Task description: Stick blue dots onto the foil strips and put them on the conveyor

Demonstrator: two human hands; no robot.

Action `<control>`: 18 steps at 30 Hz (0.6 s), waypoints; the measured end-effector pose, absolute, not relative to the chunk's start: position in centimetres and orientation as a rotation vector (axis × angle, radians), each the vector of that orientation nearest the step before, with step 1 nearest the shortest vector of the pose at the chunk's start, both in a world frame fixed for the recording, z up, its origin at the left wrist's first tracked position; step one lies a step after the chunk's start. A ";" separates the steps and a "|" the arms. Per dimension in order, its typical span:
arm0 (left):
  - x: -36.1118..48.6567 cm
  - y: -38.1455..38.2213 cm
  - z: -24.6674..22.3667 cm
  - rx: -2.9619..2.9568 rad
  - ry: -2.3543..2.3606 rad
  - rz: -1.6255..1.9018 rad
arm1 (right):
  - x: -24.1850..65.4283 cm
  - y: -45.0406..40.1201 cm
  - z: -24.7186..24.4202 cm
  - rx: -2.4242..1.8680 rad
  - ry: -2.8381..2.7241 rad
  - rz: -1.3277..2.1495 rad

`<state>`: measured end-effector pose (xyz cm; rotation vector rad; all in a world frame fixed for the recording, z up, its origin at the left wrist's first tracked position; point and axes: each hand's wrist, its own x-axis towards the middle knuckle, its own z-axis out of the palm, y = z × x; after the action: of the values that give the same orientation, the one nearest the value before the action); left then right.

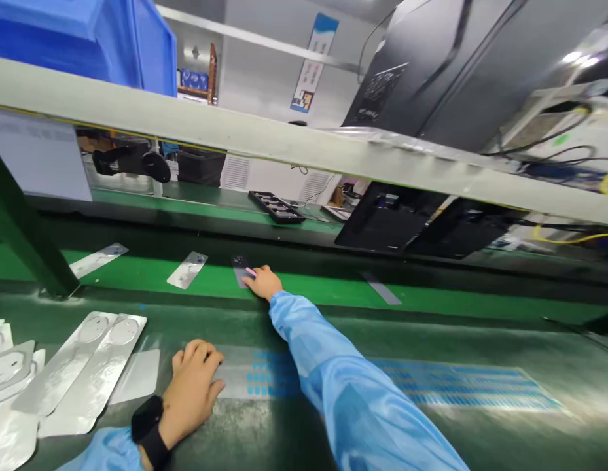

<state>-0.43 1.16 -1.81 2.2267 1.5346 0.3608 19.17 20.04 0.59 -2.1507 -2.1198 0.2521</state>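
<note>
My right hand [265,284] reaches forward over the green belt [308,282], its thumb and fingertips closed at the right edge of a thin dark rectangular panel [240,267]. Something pink [251,271] shows at a fingertip, perhaps a finger cover. My left hand [193,386], with a black watch at the wrist, rests on the dark green table, fingers loosely bent and thumb apart, holding nothing. Under its fingertips or just beside them begins a clear film strip [235,379] with rows of blue tabs. Left of it lie a translucent sheet [139,374] and silvery phone-shaped films [95,373].
More silvery pieces [188,270] and a grey strip [381,289] lie along the belt. A green post [29,216] stands at left. Overhead runs a white shelf beam [235,127] carrying a blue bin [88,39]. Black monitors [382,216] stand behind the belt.
</note>
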 end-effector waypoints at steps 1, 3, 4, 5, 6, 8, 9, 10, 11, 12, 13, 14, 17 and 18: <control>-0.4 1.2 -1.8 2.220 1.537 0.364 | 20.0 20.1 0.3 -2.166 -2.130 0.239; -0.4 1.2 -2.0 2.201 1.539 0.395 | 20.8 20.4 0.0 -2.208 -2.101 0.217; -0.4 1.1 -2.1 2.194 1.536 0.423 | 20.9 20.6 0.0 -2.231 -2.083 0.203; -0.3 1.0 -2.3 2.189 1.530 0.457 | 20.7 20.8 0.1 -2.250 -2.067 0.193; -0.2 1.0 -2.4 2.185 1.522 0.496 | 20.4 20.9 0.1 -2.259 -2.059 0.189; 0.0 0.9 -2.5 2.170 1.508 0.577 | 19.3 21.2 0.2 -2.236 -2.083 0.206; 0.1 0.9 -2.5 2.152 1.507 0.615 | 18.7 21.2 0.3 -2.208 -2.106 0.224; 0.1 0.9 -2.4 2.122 1.514 0.652 | 18.1 21.3 0.4 -2.176 -2.130 0.245; 0.1 0.9 -2.3 2.079 1.525 0.689 | 17.6 21.3 0.6 -2.143 -2.148 0.263; 0.1 1.0 -2.1 2.026 1.535 0.731 | 17.1 21.3 0.9 -2.114 -2.158 0.278; 0.1 1.0 -2.0 1.966 1.540 0.778 | 16.7 21.3 1.3 -2.087 -2.158 0.288; 0.0 1.2 -1.8 1.900 1.537 0.832 | 16.5 21.3 1.8 -2.063 -2.150 0.295; -0.3 1.9 -1.5 1.685 1.516 1.025 | 16.3 20.6 4.0 -1.993 -2.080 0.319; -0.4 2.2 -1.4 1.601 1.512 1.083 | 16.4 20.0 4.6 -1.966 -2.050 0.340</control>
<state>-0.39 2.18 -1.38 1.6010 1.5117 1.0830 16.38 20.02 4.62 -1.9661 -2.0498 0.3405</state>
